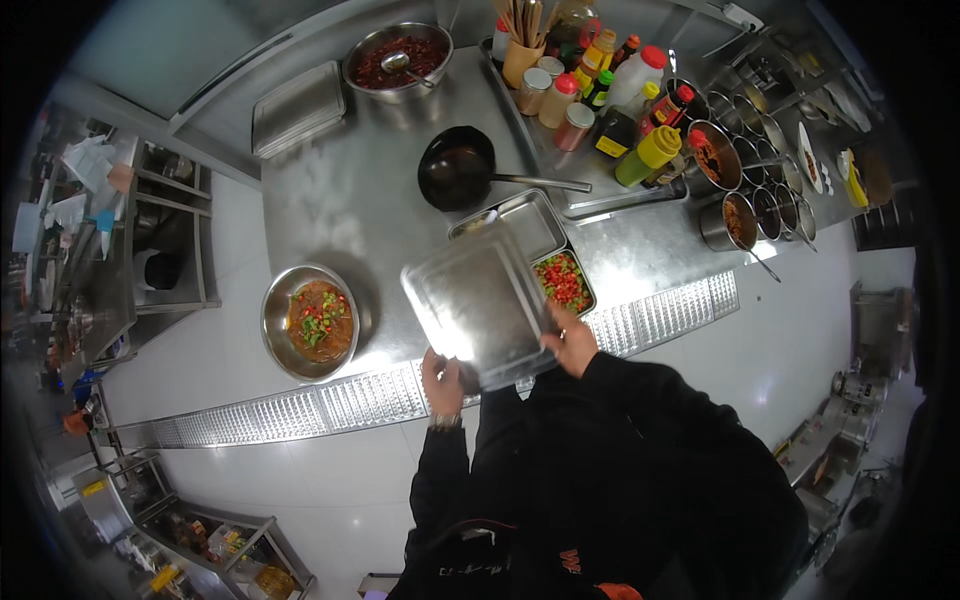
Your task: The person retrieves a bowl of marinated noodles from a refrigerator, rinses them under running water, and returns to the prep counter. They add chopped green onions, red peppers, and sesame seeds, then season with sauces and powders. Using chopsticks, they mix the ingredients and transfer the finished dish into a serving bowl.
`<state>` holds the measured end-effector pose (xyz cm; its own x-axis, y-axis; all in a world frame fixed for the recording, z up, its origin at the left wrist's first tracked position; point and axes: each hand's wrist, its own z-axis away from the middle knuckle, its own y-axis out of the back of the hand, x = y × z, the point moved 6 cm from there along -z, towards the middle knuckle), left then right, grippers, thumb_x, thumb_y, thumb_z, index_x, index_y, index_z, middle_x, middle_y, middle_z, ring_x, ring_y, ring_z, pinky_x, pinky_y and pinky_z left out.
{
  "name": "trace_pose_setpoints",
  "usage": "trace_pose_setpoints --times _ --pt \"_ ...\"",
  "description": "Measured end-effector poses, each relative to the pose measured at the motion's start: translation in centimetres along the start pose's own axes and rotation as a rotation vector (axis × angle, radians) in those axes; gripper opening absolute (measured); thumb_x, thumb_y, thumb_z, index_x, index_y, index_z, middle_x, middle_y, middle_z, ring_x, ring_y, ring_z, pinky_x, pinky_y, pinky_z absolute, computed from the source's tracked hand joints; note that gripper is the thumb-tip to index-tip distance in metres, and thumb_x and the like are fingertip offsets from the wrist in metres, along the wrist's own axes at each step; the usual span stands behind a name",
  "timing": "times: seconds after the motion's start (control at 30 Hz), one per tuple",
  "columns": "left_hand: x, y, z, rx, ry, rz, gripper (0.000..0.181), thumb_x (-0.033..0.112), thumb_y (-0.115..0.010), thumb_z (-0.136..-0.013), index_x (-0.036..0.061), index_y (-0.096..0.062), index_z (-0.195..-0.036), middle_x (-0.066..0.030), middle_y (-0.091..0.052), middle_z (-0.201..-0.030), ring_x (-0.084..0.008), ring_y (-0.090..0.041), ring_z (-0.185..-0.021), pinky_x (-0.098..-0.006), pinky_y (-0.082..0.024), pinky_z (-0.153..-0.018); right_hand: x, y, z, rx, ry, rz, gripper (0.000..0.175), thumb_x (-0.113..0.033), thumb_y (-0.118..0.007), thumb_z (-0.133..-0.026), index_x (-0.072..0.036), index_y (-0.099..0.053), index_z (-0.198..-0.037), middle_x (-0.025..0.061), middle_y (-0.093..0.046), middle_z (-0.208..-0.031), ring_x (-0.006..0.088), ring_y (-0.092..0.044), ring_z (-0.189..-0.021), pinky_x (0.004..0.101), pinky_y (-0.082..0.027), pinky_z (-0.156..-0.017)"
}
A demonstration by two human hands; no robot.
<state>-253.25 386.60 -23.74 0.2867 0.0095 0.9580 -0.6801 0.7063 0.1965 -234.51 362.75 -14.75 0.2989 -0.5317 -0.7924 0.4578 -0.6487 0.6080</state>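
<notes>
Between my two hands is a flat rectangular stainless steel lid (480, 300), tilted and slightly blurred. My left hand (444, 384) grips its near left edge, and my right hand (574, 343) holds the right side. Beneath and beyond the lid lies a rectangular steel container (531, 221), partly covered from view. Beside it, close to my right fingers, a smaller steel pan holds chopped red and green chillies (562, 283). To the left, a round steel bowl (268, 322) contains a brownish dish (319, 337) topped with chopped chillies and green herbs.
A black wok (456, 169) rests behind the lid, its handle pointing right. At the back are a bowl of dark red sauce (397, 67) with a ladle and a covered steel container (298, 109). Bottles and jars crowd a tray (626, 210); steel pots (720, 232) stand farther right.
</notes>
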Motion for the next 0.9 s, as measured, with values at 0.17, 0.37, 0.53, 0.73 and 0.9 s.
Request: trace_pose_setpoints --times 0.17,0.37,0.53,0.73,0.9 --pt "3.8 -10.2 -4.4 0.045 -0.128 -0.361 0.046 0.011 -0.072 -0.083 -0.0006 -0.058 -0.125 -0.016 -0.061 -0.103 -0.0254 -0.06 -0.097 -0.0373 -0.05 -0.083 8.1 5.2 -5.0 0.037 -0.125 0.052 0.059 -0.007 -0.073 -0.081 -0.001 -0.051 -0.136 0.0232 -0.057 -0.114 0.0417 -0.059 -0.103 0.0428 -0.049 -0.088" --pt "1.5 -12.1 -5.1 0.023 -0.011 -0.32 0.043 0.016 -0.074 -0.086 0.0001 -0.059 -0.123 -0.008 -0.059 -0.091 -0.022 -0.058 -0.089 -0.036 -0.048 -0.078 10.6 4.7 -6.0 0.141 -0.071 0.148 0.058 -0.015 -0.073 -0.084 -0.002 -0.052 -0.136 0.0208 -0.059 -0.109 0.0364 -0.061 -0.098 0.0416 -0.051 -0.082" --pt "-0.3 -11.1 -2.4 0.109 -0.019 -0.186 0.057 0.025 -0.077 -0.087 -0.0018 -0.054 -0.131 -0.0116 -0.059 -0.101 -0.0227 -0.06 -0.085 -0.0371 -0.051 -0.074 11.5 3.9 -4.8 0.072 -0.12 0.108 0.06 -0.026 -0.071 -0.086 -0.002 -0.051 -0.137 0.0231 -0.059 -0.111 0.0418 -0.059 -0.103 0.0447 -0.05 -0.087" --pt "-4.0 -10.3 2.9 -0.079 0.64 0.408 0.054 0.015 -0.069 -0.092 -0.0018 -0.045 -0.137 -0.0119 -0.059 -0.119 -0.0264 -0.06 -0.107 -0.0433 -0.049 -0.095 11.2 3.2 -1.0 0.039 -0.255 -0.012 0.061 -0.034 -0.07 -0.089 -0.008 -0.05 -0.14 0.0246 -0.061 -0.108 0.043 -0.061 -0.099 0.0454 -0.05 -0.085" --pt "-5.5 -8.7 1.7 -0.278 0.722 0.668 0.059 0.0 -0.071 -0.085 0.0012 -0.041 -0.137 -0.0161 -0.058 -0.123 -0.0302 -0.059 -0.113 -0.0466 -0.045 -0.103 12.2 1.2 4.1 0.117 -0.259 -0.398 0.049 -0.03 -0.067 -0.094 -0.006 -0.056 -0.135 0.0179 -0.065 -0.109 0.0304 -0.066 -0.092 0.0384 -0.052 -0.085"
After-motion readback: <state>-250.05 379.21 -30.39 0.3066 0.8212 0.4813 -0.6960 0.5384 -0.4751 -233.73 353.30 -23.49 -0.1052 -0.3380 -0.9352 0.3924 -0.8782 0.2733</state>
